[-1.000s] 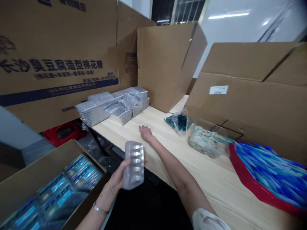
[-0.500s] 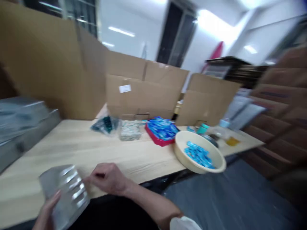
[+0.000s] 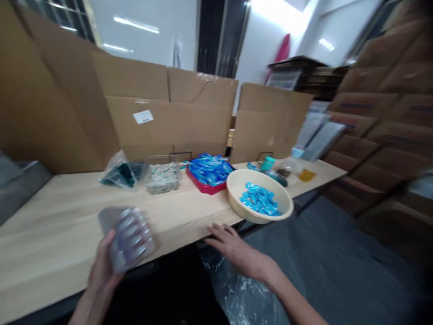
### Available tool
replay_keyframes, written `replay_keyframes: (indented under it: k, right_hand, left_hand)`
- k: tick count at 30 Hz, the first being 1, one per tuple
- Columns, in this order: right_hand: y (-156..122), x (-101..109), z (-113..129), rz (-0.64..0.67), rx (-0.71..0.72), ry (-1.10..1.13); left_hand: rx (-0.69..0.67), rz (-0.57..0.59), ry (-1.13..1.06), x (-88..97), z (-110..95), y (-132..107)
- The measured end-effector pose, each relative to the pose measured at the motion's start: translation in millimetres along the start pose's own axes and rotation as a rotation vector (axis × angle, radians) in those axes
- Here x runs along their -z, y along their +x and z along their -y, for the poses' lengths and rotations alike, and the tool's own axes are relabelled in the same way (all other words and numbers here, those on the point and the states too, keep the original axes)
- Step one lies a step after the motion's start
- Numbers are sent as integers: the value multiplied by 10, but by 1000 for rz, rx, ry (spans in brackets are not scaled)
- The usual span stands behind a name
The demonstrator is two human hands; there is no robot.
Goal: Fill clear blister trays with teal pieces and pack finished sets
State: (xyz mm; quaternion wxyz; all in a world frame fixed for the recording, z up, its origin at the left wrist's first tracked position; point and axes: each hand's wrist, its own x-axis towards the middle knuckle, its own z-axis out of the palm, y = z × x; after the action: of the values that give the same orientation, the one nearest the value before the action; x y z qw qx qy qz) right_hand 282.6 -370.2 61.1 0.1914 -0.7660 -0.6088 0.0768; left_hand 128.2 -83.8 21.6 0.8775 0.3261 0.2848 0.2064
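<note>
Work status: the cream plastic basin holds a loose pile of blue sachets, and the red tray is heaped with blue packets. A clear tub of patterned sachets and a plastic bag of dark teal pieces stand on the wooden table, so supplies appear largely unused. A blurred stack of silver trays lies at the table's left end.

Hand status: the hands are well apart. The left hand grips a silver blister tray, tilted above the table's front edge. Motion blur prevents confirming whether its cavities are filled. The right hand is open, fingers spread, at the front edge, above a clear plastic bag; contact with the edge cannot be confirmed.
</note>
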Motion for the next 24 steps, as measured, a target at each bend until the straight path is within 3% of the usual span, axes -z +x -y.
replay_keyframes:
  k: [2,4,8,11,15,19,24]
  right_hand:
    - [-160,20,-134,-137,-63,-4]
    - [-146,31,-205,-303,-81,79]
    - [309,8,2,-469,7,391]
    - [786,-106,321,-365,25,738]
    - [1278,-336,646,-105,22,1137]
    - [1527,-527,837,43,45,1311]
    - [1689,-629,979,174,83,1366]
  left_hand:
    - [-22,8,24,-140,132,-3]
    - [-87,22,57,-280,238,-15]
    - [-250,143,201,-463,333,-123]
    - [-360,128,286,-459,338,-277]
    - [-430,81,364,-260,297,-436]
    - [-475,39,395,-3,235,-537]
    - [-458,21,364,218,162,-643]
